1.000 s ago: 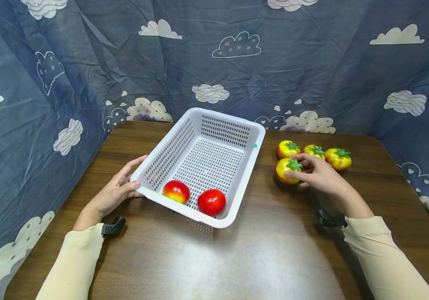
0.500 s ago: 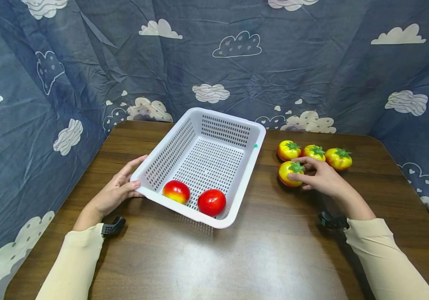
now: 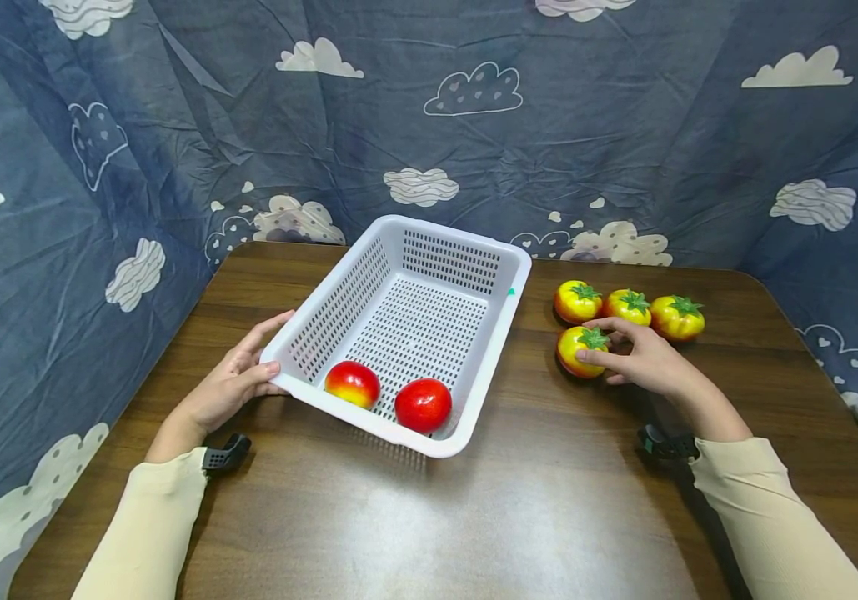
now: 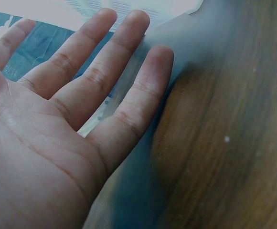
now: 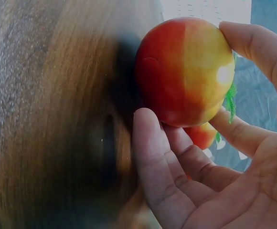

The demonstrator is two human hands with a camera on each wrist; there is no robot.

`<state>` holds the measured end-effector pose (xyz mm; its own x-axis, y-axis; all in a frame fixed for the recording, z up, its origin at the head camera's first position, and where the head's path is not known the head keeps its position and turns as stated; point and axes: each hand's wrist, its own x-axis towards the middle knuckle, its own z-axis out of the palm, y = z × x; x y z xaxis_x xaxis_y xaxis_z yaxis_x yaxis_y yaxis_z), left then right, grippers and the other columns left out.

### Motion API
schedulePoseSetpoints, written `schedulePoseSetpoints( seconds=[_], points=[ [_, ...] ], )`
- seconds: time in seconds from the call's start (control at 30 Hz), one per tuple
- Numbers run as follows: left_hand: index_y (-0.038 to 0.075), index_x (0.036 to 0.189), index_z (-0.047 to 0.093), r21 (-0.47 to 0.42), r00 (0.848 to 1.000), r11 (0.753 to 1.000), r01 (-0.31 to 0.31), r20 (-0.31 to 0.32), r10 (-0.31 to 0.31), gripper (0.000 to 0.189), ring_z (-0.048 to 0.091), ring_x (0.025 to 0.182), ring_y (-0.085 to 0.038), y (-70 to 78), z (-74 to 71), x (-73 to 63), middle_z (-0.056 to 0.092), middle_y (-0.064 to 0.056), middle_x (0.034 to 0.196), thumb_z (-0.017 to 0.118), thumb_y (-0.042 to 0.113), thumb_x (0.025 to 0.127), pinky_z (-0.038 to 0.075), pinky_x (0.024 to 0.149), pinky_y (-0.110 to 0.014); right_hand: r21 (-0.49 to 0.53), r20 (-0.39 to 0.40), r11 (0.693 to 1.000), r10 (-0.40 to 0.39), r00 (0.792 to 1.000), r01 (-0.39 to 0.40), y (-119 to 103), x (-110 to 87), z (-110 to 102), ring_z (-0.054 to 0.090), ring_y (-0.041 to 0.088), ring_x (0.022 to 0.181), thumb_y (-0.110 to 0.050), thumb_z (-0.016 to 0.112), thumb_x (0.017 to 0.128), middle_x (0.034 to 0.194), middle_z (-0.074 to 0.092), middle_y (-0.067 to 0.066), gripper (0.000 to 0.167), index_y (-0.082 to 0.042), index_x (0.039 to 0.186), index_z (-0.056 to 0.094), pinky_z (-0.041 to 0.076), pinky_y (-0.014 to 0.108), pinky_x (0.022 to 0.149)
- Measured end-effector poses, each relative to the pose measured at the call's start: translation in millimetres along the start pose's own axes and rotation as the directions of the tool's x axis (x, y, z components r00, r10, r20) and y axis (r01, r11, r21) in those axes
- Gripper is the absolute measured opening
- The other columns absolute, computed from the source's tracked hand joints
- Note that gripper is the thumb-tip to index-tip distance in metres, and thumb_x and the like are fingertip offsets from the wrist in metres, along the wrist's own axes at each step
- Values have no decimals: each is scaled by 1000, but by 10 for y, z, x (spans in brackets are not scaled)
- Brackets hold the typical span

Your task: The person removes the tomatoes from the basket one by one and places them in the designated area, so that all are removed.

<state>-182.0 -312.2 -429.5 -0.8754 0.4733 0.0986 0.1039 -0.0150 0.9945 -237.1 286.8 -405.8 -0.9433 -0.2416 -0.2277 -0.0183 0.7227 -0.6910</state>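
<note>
In the head view my left hand (image 3: 237,379) holds the near-left corner of a white perforated plastic basket (image 3: 499,342), thumb on the rim and fingers along the outside. My left wrist view shows the fingers (image 4: 150,74) stretched toward the basket's side. To the right of the basket, my right hand (image 3: 639,358) pinches a yellow-and-red tomato (image 3: 577,352) with a green leafy top between thumb and fingers. Its red underside faces the right wrist camera, close over the table. Inside the basket, a red-yellow fruit (image 3: 352,384) and a red fruit (image 3: 423,406) lie near the front wall.
Behind my right hand, a left tomato (image 3: 575,302), a middle tomato (image 3: 627,305) and a right tomato (image 3: 676,318) stand in a row on the brown wooden table (image 3: 429,533). A blue cloud-print cloth (image 3: 586,150) hangs along the table's back and sides.
My right hand and its tomato have shifted slightly right and nearer to me, away from the tomatoes behind. My left hand and the basket have stayed in place.
</note>
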Motion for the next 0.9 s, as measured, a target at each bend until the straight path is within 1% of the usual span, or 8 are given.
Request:
schedulePoseSetpoints(
  seconds=[0.13, 0.3, 0.47, 0.6, 0.67, 0.83, 0.9],
  points=[
    [27, 171, 25, 1, 1000, 1000, 4, -1, -4, 71, 70, 118, -13, -1, 0, -4, 58, 3, 147, 47, 0, 109, 63, 92, -30, 13, -2, 1000, 3, 1000, -3, -12, -10, 6, 73, 23, 96, -48, 72, 101, 133, 56, 27, 75, -6, 157, 46, 65, 31, 77],
    [28, 171, 25, 10, 1000, 1000, 8, -5, -8, 72, 70, 117, -12, 2, 1, -8, 58, 3, 147, 47, 0, 109, 63, 91, -30, 23, -6, 1000, -1, 1000, 1, -7, -1, 13, 73, 24, 98, -48, 71, 102, 133, 55, 27, 75, -4, 158, 45, 66, 32, 77],
    [28, 171, 25, 11, 1000, 1000, 7, -5, -7, 71, 70, 117, -12, 1, 3, -10, 59, 3, 147, 47, 0, 109, 63, 91, -30, 8, -5, 1000, 9, 1000, -9, 14, 21, 5, 72, 24, 98, -47, 71, 102, 134, 54, 28, 76, -3, 158, 43, 66, 32, 77],
    [28, 171, 25, 7, 1000, 1000, 5, -2, -5, 71, 70, 117, -13, -2, 0, -9, 58, 3, 147, 47, 0, 109, 63, 92, -30, -11, 2, 1000, 16, 1000, -16, 28, 16, -12, 72, 25, 100, -47, 69, 103, 139, 53, 31, 78, -1, 159, 41, 66, 32, 78],
    [27, 171, 25, 5, 1000, 1000, 5, -2, -5, 72, 70, 118, -13, -3, -1, -8, 58, 3, 147, 47, 0, 109, 63, 92, -30, -15, 5, 1000, 19, 1000, -19, 26, 6, -19, 70, 28, 104, -47, 69, 104, 140, 53, 31, 78, -1, 160, 40, 66, 33, 79],
    [27, 171, 25, 5, 1000, 1000, 6, -6, -6, 71, 70, 118, -13, 0, 0, -10, 58, 3, 147, 47, 0, 109, 63, 92, -30, -2, 7, 1000, 10, 1000, -10, 12, -25, -29, 62, 36, 121, -48, 69, 103, 141, 55, 29, 77, -2, 158, 42, 66, 35, 81],
    [27, 171, 25, 5, 1000, 1000, 6, -6, -6, 71, 70, 118, -13, 2, 1, -10, 58, 3, 147, 47, 1, 109, 63, 92, -30, 4, 8, 1000, 10, 1000, -10, 0, -34, -33, 60, 38, 124, -49, 70, 102, 141, 55, 28, 77, -3, 158, 44, 66, 36, 81]
  ],
)
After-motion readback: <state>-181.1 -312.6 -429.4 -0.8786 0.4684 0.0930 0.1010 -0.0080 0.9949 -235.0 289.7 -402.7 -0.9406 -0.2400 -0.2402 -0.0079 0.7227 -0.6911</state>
